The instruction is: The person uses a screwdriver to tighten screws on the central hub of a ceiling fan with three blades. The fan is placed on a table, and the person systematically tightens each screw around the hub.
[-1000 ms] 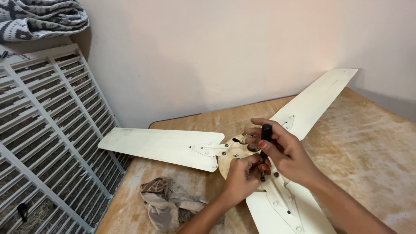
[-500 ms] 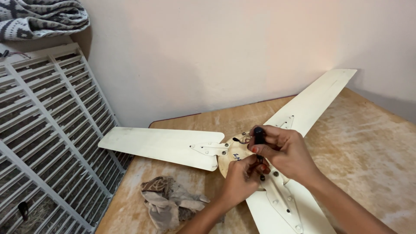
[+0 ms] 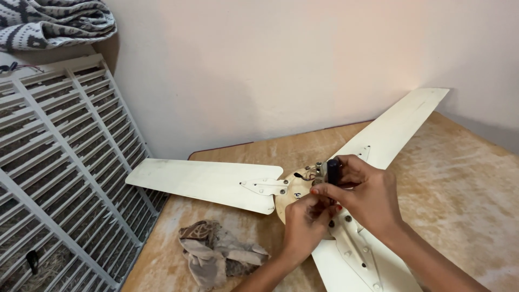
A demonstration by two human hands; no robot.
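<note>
A cream ceiling fan with three blades lies flat on a wooden table. Over its round hub, my right hand grips a black-handled tool, probably a screwdriver, held upright. My left hand is pinched against the tool's lower end at the hub, fingers closed around it. The tool's tip is hidden behind my fingers. Small wires and a metal shaft stick up from the hub beside the tool.
A crumpled brown rag lies on the table near the front left. A white slatted grille leans at the left, with a patterned cloth above it. A plain wall stands behind the table.
Both hands have shifted slightly left over the hub, and the tool's black handle now stands more upright. The fan and the rag have not moved.
</note>
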